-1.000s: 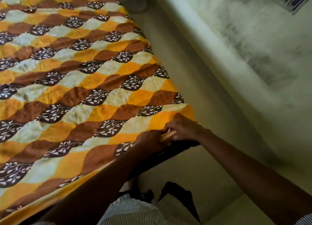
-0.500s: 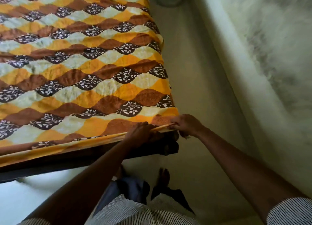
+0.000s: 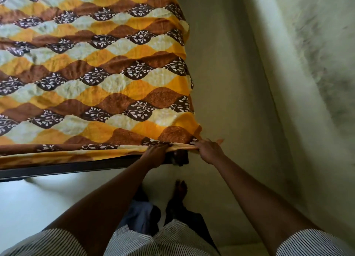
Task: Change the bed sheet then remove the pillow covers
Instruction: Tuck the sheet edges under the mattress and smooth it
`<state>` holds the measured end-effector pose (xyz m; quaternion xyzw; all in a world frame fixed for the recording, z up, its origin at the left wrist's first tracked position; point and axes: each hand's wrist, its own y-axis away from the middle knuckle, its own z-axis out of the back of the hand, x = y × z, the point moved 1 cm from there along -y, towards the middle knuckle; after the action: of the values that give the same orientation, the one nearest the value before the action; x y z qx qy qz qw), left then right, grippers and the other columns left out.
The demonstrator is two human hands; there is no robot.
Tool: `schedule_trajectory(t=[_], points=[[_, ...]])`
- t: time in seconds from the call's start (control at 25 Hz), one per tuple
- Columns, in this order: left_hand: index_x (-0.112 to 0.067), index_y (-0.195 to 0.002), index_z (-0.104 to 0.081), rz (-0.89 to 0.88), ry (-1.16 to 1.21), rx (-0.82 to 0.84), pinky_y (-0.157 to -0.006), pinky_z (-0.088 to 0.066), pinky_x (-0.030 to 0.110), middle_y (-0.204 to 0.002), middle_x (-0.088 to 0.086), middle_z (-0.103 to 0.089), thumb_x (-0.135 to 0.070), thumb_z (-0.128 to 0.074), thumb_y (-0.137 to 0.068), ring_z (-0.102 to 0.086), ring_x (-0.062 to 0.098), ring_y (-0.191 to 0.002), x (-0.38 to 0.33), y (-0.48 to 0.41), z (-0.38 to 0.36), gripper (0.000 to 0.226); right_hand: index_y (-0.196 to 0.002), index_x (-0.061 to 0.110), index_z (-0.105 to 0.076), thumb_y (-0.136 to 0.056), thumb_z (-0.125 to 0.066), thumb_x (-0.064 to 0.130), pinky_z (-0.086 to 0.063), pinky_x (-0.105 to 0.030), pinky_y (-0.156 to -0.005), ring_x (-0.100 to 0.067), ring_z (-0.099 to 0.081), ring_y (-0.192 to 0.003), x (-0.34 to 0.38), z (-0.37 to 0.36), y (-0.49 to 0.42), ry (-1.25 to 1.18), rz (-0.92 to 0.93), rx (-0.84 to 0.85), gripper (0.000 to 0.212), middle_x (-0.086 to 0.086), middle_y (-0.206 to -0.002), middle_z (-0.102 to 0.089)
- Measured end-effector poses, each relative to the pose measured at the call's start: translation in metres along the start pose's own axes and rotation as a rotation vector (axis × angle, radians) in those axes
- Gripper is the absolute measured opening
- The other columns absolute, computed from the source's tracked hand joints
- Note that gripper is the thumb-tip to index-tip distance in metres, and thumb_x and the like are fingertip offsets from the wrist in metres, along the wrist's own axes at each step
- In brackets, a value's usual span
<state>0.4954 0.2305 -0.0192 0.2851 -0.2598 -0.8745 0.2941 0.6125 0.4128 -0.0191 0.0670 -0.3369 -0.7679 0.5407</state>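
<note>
both hands at the near corner: the left hand (image 3: pixel 156 153) and right hand (image 3: pixel 208 151) each pinch the hem of the patterned bed sheet (image 3: pixel 99 79), which lies spread over the bed above the dark frame (image 3: pixel 63 169).

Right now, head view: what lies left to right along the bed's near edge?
bed sheet → left hand gripping its hem → dark bed-frame corner → right hand pinching the sheet's corner → floor → wall
</note>
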Motion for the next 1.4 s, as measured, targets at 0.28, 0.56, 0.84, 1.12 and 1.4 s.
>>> schedule_trajectory(t=[0.28,0.56,0.84,1.12,1.4], points=[[-0.015,-0.136,-0.044,0.053,0.421,-0.257,-0.102,-0.037,0.032,-0.143,0.008,-0.041,-0.005,-0.046,-0.094,-0.04,0.024,-0.13,-0.001,0.022,0.003,0.043,-0.122,0.016,-0.059,-0.095,-0.047,0.017,-0.046,-0.031,-0.089,-0.022,-0.054,-0.114,0.051,0.034,0.002,-0.458,0.093,-0.233,0.03,-0.007,-0.126,-0.058],[-0.015,-0.134,-0.047,0.33,0.637,-0.398,-0.095,-0.045,0.032,-0.139,0.008,-0.045,-0.009,-0.053,-0.093,-0.049,0.024,-0.123,0.093,0.087,0.005,0.042,-0.118,0.015,-0.061,-0.096,-0.045,0.016,-0.045,-0.028,-0.081,-0.023,-0.056,-0.106,0.183,0.03,-0.023,-0.501,0.274,-0.132,0.027,-0.008,-0.123,-0.056],[-0.006,-0.125,-0.055,0.423,0.596,-0.593,-0.094,-0.046,0.039,-0.127,0.017,-0.054,-0.005,-0.055,-0.09,-0.053,0.032,-0.116,0.256,0.216,0.003,0.036,-0.115,0.015,-0.064,-0.096,-0.046,0.017,-0.047,-0.031,-0.077,-0.024,-0.059,-0.098,0.369,0.008,-0.061,-0.427,0.357,-0.055,0.026,-0.008,-0.122,-0.059],[-0.005,-0.122,-0.057,0.573,0.63,-0.817,-0.081,-0.039,0.023,-0.121,0.015,-0.059,-0.008,-0.055,-0.091,-0.059,0.027,-0.103,0.426,0.343,0.016,0.032,-0.114,0.018,-0.064,-0.094,-0.049,0.018,-0.039,-0.024,-0.07,-0.017,-0.055,-0.084,0.573,-0.011,-0.104,-0.404,0.454,-0.002,0.026,-0.01,-0.12,-0.061],[-0.007,-0.125,-0.055,0.68,0.607,-0.796,-0.084,-0.038,0.025,-0.123,0.014,-0.058,-0.014,-0.055,-0.092,-0.057,0.026,-0.107,0.574,0.386,0.027,0.034,-0.113,0.016,-0.066,-0.092,-0.053,0.016,-0.042,-0.024,-0.074,-0.023,-0.061,-0.098,0.719,-0.027,-0.171,-0.363,0.516,0.054,0.024,-0.008,-0.116,-0.065]])
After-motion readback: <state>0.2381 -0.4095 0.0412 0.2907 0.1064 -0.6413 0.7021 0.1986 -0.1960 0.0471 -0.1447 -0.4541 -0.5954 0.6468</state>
